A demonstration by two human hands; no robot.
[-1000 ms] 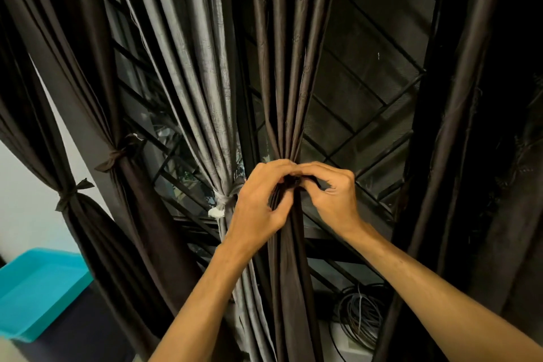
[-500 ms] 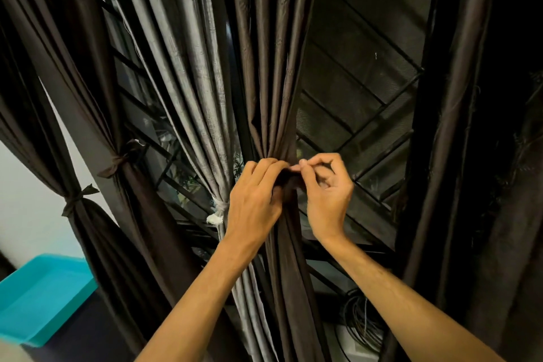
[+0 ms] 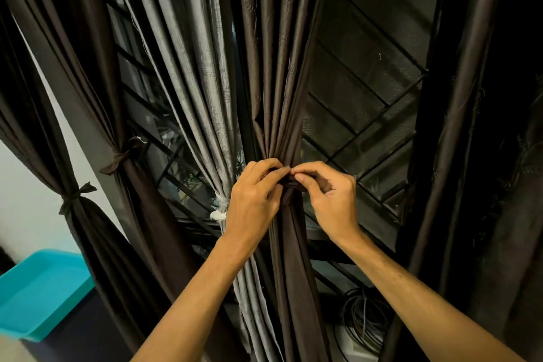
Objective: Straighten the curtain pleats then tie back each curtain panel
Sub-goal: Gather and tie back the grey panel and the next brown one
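The right hand (image 3: 332,200) has eased rightward off the gather; its fingers (image 3: 308,170) pinch the tie (image 3: 290,183), tip to tip with the left hand (image 3: 255,197), which grips the upright curtain (image 3: 279,82). The tie lies crosswise between them.

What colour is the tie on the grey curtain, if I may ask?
White tie, best seen in the head view.

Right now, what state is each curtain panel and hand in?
Far-left panel: tied back.
Second panel: tied back.
Grey panel: tied with white tie.
Middle panel: gathered, brown tie across it.
Right panel: loose, no tie visible.
Left hand: pinches brown tie.
Right hand: pinches brown tie.
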